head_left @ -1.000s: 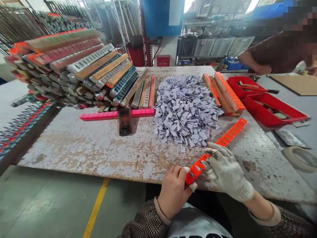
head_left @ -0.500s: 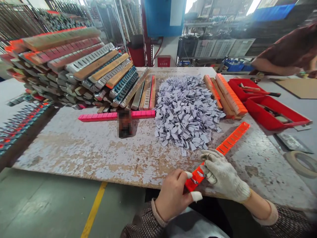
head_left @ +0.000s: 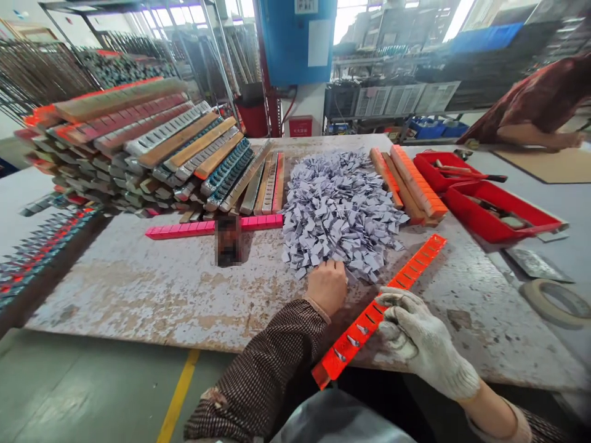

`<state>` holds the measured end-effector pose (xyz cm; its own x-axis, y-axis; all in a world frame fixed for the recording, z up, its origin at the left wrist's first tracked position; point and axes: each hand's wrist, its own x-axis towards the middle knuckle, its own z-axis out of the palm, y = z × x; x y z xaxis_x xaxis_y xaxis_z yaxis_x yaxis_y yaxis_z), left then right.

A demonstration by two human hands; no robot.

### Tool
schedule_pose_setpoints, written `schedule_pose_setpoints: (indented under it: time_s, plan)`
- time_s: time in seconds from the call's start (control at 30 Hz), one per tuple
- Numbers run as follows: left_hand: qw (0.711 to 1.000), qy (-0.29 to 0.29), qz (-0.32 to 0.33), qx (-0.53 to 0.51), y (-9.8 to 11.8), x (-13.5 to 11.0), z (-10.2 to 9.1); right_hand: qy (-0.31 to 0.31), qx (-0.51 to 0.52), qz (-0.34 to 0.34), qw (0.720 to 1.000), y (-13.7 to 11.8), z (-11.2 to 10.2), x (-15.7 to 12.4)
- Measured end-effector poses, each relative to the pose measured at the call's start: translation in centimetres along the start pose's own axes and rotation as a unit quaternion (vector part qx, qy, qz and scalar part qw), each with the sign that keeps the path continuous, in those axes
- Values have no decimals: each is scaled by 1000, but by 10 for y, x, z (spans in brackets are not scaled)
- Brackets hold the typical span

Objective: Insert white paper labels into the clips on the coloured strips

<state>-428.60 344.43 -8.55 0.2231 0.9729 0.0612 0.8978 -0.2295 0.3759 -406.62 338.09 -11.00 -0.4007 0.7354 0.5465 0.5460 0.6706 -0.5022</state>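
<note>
The left hand (head_left: 327, 286) hides its own work: its back faces the camera, the fingertips reach the near edge of the heap of pale tags (head_left: 341, 206), and the thumb is out of sight, so I cannot tell whether the fingers pinch a tag. The fingers that show lie close together and bent. The right hand (head_left: 418, 338), in a white knit glove, covers a middle stretch of the orange slotted strip (head_left: 373, 314), which lies aslant at the table's front edge, its near end past the edge. The gloved fingers are bent and bunched across the strip; how firmly they press, and whether something sits between thumb and finger, cannot be told. Toward the near end, 3 small shiny pieces (head_left: 353, 340) stand in slots, their exact shape too small to read. A pixelated patch masks a dark object (head_left: 228, 240) that covers part of the pink strip (head_left: 194, 228). The big stack of bars (head_left: 138, 144) blocks the table (head_left: 161, 289) at the far left. Orange-edged bars (head_left: 410, 178) flank the heap on the right, next to 2 red trays (head_left: 505, 231) whose contents are hard to make out. Near the right edge lies a tape roll (head_left: 535, 301). Beyond, a co-worker's blurred arm (head_left: 530, 129) rests above a brown board (head_left: 540, 166), the body cut off by the frame.
</note>
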Motion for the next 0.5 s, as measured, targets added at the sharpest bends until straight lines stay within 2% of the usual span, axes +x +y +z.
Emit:
schedule_pose_setpoints:
  time_s: [0.13, 0.27, 0.4, 0.43, 0.5]
  plan:
    - [997, 15, -28, -75, -15, -10, 0, 29, 34, 52, 998, 10, 2, -9]
    - [976, 47, -71, -199, -31, -24, -3, 55, 17, 50, 997, 11, 7, 4]
    - [936, 53, -90, -336, -31, -40, -4, 44, -62, 20, 997, 4, 15, 34]
    - [918, 48, -90, -383, -28, -44, -5, 37, -54, 22, 998, 1, 17, 42]
    - [862, 34, -88, -498, -19, -55, -9, 26, 10, 40, 999, -5, 21, 56]
